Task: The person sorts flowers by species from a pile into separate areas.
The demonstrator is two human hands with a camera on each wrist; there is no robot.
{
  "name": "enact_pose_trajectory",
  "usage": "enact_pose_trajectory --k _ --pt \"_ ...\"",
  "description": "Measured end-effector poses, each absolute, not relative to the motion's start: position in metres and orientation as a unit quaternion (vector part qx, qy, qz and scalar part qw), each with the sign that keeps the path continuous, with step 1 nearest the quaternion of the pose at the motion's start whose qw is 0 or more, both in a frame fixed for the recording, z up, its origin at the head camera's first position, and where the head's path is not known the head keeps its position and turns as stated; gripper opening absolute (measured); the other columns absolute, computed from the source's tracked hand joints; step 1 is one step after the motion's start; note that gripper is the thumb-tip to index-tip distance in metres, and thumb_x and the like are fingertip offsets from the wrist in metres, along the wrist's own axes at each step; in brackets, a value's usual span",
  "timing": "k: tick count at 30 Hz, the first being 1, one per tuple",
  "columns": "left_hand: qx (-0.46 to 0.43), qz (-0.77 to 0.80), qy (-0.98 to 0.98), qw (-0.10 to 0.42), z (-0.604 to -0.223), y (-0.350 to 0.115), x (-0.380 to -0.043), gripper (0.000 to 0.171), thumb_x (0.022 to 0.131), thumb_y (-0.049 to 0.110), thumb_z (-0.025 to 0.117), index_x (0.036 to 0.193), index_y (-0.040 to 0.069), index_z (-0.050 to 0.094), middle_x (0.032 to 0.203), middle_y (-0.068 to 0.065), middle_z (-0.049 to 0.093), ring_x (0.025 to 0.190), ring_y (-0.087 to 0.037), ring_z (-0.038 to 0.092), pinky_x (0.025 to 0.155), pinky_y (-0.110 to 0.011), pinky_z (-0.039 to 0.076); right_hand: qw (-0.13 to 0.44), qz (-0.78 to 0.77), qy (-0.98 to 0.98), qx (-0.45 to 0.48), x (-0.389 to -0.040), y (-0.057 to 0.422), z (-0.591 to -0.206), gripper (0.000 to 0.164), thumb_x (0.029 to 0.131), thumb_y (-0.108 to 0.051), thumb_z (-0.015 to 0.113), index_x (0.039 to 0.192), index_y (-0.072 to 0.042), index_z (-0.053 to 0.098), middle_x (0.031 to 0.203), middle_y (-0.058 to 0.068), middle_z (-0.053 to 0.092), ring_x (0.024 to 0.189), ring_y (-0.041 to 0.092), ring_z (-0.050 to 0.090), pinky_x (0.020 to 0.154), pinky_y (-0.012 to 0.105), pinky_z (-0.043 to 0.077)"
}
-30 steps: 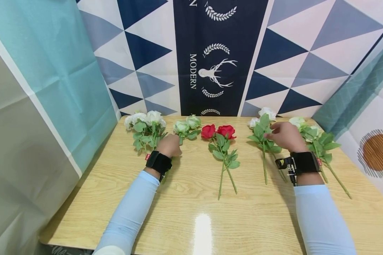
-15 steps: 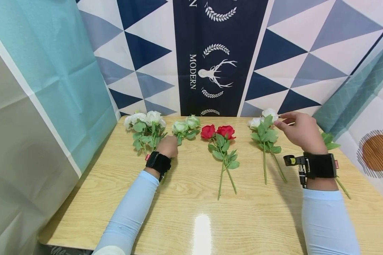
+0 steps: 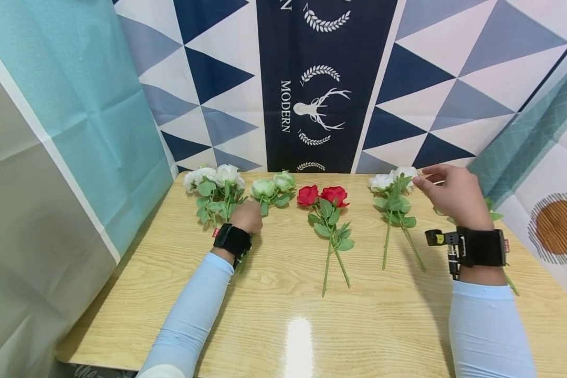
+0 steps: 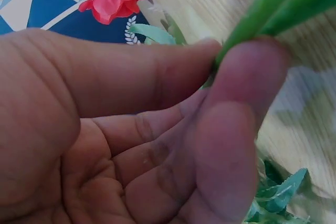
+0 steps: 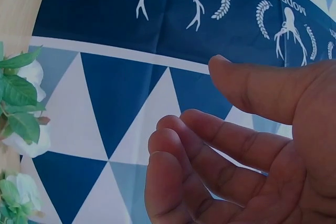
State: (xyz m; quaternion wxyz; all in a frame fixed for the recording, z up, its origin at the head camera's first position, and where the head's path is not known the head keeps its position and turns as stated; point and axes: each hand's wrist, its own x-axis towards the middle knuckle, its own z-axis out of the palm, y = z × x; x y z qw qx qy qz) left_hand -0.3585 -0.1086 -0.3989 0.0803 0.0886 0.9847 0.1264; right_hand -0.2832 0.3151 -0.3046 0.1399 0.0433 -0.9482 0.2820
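My left hand [image 3: 247,217] pinches the thin green stems [image 4: 268,11] of two pale green roses [image 3: 263,188] between thumb and fingertips. Their heads lie near the table's back edge, just beyond that hand. At the back right, my right hand [image 3: 455,194] hovers beside two white roses [image 3: 382,181]. The right wrist view shows this hand [image 5: 236,150] holding nothing, thumb apart from loosely bent fingers. In that view the white roses' leaves [image 5: 20,98] sit at the left side, away from the fingers.
Two red roses [image 3: 334,196] with crossed stems lie mid-table. A bunch of white roses [image 3: 229,175] lies left of my left hand. Leaves of another bunch [image 3: 493,212] show from behind my right wrist. A patterned cloth [image 3: 321,105] hangs along the table's back edge.
My right hand has let go of the white roses and moved right; their heads now lie closer together and lower. The pale green roses have shifted slightly left with my left hand.
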Motion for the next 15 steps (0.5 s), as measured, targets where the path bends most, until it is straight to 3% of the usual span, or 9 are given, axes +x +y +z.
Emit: enact_pose_trajectory --k 4,7,9,10,13,15 --pt "0.083 0.154 0.982 0.076 -0.396 -0.109 -0.358 0.030 0.098 -0.007 0.052 0.071 0.006 0.057 0.058 0.001 0.019 0.049 -0.015 0.020 0.050 -0.031 0.024 0.140 0.281 -0.949 0.041 -0.283 0.314 -0.303 0.062 0.104 -0.050 0.053 0.138 0.002 0.058 0.125 0.031 0.063 0.105 0.045 0.061 0.069 0.041 0.047" --pt "0.080 0.176 0.979 0.064 -0.392 -0.111 -0.357 0.022 0.098 -0.006 0.053 0.082 0.002 0.066 0.052 0.000 0.029 0.045 -0.014 0.028 0.049 -0.031 0.027 0.138 0.279 -0.949 0.042 -0.282 0.312 -0.302 0.064 0.104 -0.051 0.052 0.139 0.003 0.058 0.125 0.032 0.063 0.106 0.045 0.061 0.067 0.040 0.047" --pt "0.080 0.187 0.978 0.051 -0.389 -0.112 -0.355 0.016 0.098 -0.006 0.053 0.101 -0.002 0.069 0.052 -0.002 0.035 0.044 -0.016 0.035 0.048 -0.031 0.030 0.137 0.278 -0.950 0.044 -0.281 0.312 -0.301 0.065 0.104 -0.051 0.051 0.139 0.003 0.057 0.125 0.033 0.062 0.106 0.046 0.061 0.067 0.041 0.047" --pt "0.080 0.189 0.978 0.042 -0.387 -0.113 -0.354 0.015 0.098 -0.005 0.054 0.103 -0.002 0.069 0.053 -0.002 0.036 0.044 -0.016 0.036 0.048 -0.031 0.030 0.138 0.277 -0.950 0.046 -0.280 0.311 -0.301 0.065 0.104 -0.051 0.051 0.139 0.004 0.057 0.125 0.033 0.062 0.107 0.047 0.061 0.068 0.042 0.047" --pt "0.080 0.197 0.977 0.006 -0.380 -0.114 -0.351 0.017 0.098 -0.005 0.055 0.085 0.003 0.063 0.054 -0.001 0.031 0.046 -0.016 0.035 0.049 -0.031 0.030 0.144 0.274 -0.950 0.049 -0.279 0.309 -0.299 0.063 0.105 -0.049 0.052 0.140 0.004 0.056 0.125 0.033 0.063 0.108 0.047 0.060 0.070 0.047 0.048" --pt "0.081 0.204 0.975 -0.027 -0.374 -0.115 -0.348 0.036 0.098 -0.005 0.054 0.066 0.011 0.047 0.057 0.001 0.022 0.049 -0.015 0.028 0.050 -0.031 0.027 0.150 0.272 -0.949 0.050 -0.278 0.306 -0.298 0.061 0.105 -0.047 0.052 0.140 0.003 0.056 0.125 0.032 0.063 0.110 0.047 0.060 0.072 0.050 0.049"
